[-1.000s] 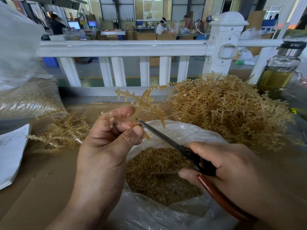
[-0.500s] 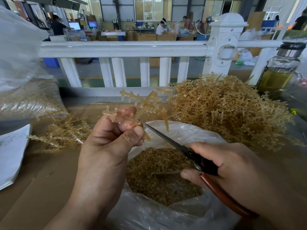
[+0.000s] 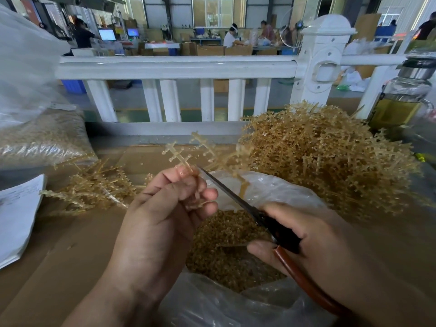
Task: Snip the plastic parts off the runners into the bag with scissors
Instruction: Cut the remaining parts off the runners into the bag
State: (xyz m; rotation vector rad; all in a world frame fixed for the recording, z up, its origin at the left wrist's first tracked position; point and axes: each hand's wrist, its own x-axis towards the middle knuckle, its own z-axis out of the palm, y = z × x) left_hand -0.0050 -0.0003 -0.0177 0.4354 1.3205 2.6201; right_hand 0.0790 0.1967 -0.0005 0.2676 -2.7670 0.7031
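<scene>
My left hand (image 3: 162, 220) pinches a tan plastic runner (image 3: 186, 154) with small parts along its branches, held over the open clear bag (image 3: 271, 190). My right hand (image 3: 313, 241) grips scissors (image 3: 236, 199) with dark and brown handles. Their blade tip touches the runner just beside my left fingertips. The bag holds a heap of snipped tan parts (image 3: 226, 251). Motion blurs the runner's right-hand branches.
A big pile of uncut runners (image 3: 330, 156) lies at the right, a smaller pile of runners (image 3: 94, 187) at the left. A filled clear bag (image 3: 42, 138) and white papers (image 3: 16, 215) sit far left. A glass bottle (image 3: 403, 100) stands far right before a white railing (image 3: 177, 67).
My left hand has turned the runner, so its branches swing up and to the right. The scissors stay at the runner near my fingertips, shifted slightly.
</scene>
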